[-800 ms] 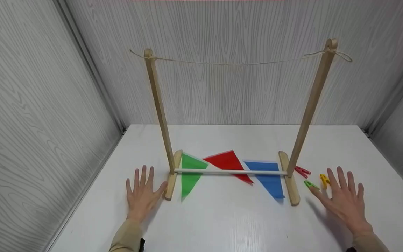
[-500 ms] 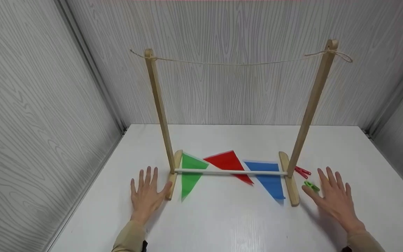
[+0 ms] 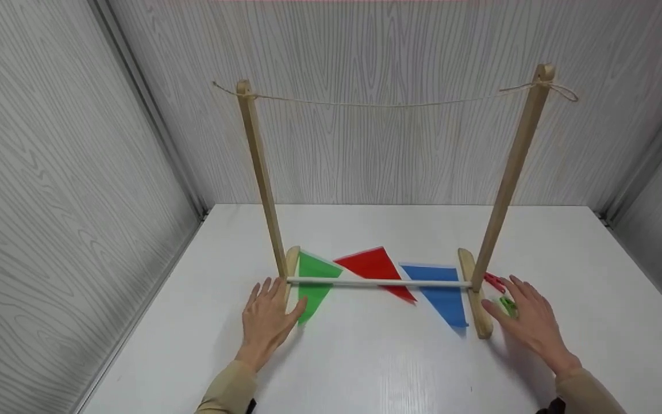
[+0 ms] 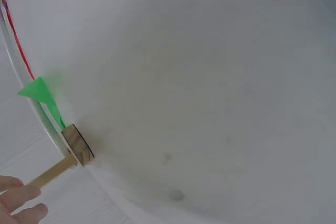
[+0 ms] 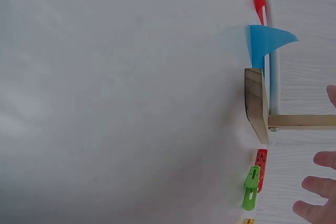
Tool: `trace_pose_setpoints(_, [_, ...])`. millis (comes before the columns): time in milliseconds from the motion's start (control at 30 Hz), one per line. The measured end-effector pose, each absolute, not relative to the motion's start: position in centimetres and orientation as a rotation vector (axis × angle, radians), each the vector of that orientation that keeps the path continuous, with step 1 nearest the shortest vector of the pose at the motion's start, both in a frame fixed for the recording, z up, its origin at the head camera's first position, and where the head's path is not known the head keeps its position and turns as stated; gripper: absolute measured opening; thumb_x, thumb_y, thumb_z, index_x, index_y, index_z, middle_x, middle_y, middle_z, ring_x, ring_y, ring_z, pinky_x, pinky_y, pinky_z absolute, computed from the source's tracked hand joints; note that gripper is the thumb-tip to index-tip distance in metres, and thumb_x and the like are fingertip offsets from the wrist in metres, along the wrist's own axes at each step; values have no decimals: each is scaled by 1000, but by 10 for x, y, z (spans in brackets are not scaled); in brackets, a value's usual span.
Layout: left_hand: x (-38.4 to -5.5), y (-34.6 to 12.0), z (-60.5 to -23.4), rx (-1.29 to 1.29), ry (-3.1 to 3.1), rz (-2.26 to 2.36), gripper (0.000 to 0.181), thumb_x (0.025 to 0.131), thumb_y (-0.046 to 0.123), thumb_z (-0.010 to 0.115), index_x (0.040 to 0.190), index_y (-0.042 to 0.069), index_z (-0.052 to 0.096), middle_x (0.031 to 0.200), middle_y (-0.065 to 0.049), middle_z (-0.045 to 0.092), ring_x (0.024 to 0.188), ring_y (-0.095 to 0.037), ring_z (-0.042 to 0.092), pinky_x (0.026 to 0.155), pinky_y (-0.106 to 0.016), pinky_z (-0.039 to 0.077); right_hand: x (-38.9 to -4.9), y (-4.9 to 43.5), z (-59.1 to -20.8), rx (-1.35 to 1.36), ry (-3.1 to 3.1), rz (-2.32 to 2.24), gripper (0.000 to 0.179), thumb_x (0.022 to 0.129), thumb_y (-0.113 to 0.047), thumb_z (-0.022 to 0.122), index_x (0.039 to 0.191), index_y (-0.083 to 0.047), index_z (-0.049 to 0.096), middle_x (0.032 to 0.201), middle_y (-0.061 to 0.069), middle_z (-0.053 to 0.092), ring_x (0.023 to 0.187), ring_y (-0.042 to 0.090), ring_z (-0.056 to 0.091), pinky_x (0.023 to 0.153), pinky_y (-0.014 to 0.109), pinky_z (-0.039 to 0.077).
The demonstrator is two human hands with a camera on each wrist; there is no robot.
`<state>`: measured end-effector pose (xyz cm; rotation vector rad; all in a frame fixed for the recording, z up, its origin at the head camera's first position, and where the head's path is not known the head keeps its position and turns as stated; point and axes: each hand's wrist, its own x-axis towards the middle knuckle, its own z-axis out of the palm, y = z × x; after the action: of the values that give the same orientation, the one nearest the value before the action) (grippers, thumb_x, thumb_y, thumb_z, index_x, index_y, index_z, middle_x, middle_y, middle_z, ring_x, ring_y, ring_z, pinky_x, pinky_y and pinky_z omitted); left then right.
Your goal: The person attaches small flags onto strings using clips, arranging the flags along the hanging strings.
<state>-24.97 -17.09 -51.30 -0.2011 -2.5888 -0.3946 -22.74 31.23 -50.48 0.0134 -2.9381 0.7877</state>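
My left hand [image 3: 268, 322], fingers extended, is over the left foot of a wooden stand [image 3: 512, 178]. Its thumb reaches the lower part of the green triangular flag [image 3: 314, 270]; contact cannot be told. At the right foot, my right hand [image 3: 531, 322] spreads over the clothespins and holds nothing. A red clothespin [image 5: 261, 169] and a green clothespin [image 5: 252, 187] show beyond it; a yellow clothespin [image 5: 248, 221] appears only at the right wrist view's edge. A red flag [image 3: 371, 264] and a blue flag [image 3: 437, 293] lie under the stand's white crossbar [image 3: 365, 282].
A thin string [image 3: 377, 106] sags between the tops of the two posts, with a bow at the right one. The white table [image 3: 377, 368] is bounded by grey wood-patterned panels [image 3: 365, 155] at the back and sides.
Both hands have moved inward toward the stand's feet, the left to the right and the right to the left. The yellow clothespin has become hidden behind the right hand in the head view.
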Motion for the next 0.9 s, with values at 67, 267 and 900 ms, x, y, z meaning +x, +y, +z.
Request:
trace_pose_setpoints(67, [-252, -162, -514, -255, -2539, -396, 59, 91, 48, 66, 126, 0, 68, 127, -18, 70, 124, -35, 64, 113, -47, 45, -228, 309, -504, 7, -2932, 800, 85, 96, -59, 55, 151, 2, 37, 156, 33, 32, 144, 55, 27, 114, 75, 22])
trace_pose_setpoints(267, [-259, -133, -514, -411, -2427, -377, 46, 88, 41, 72, 114, 3, 72, 114, -12, 76, 113, -32, 70, 104, -46, 53, -229, 299, -504, 19, -2917, 847, 72, 96, -53, 59, 146, -2, 48, 150, 31, 44, 139, 53, 37, 110, 74, 31])
trace_pose_setpoints(900, [-274, -36, -499, -627, -2973, -874, 66, 102, 50, 49, 153, 10, 42, 156, -10, 46, 146, -30, 39, 123, -52, 31, -252, 277, -510, 203, -2842, 1108, 28, 98, -10, 62, 123, 2, 68, 113, 18, 70, 84, 20, 57, 64, 20, 48])
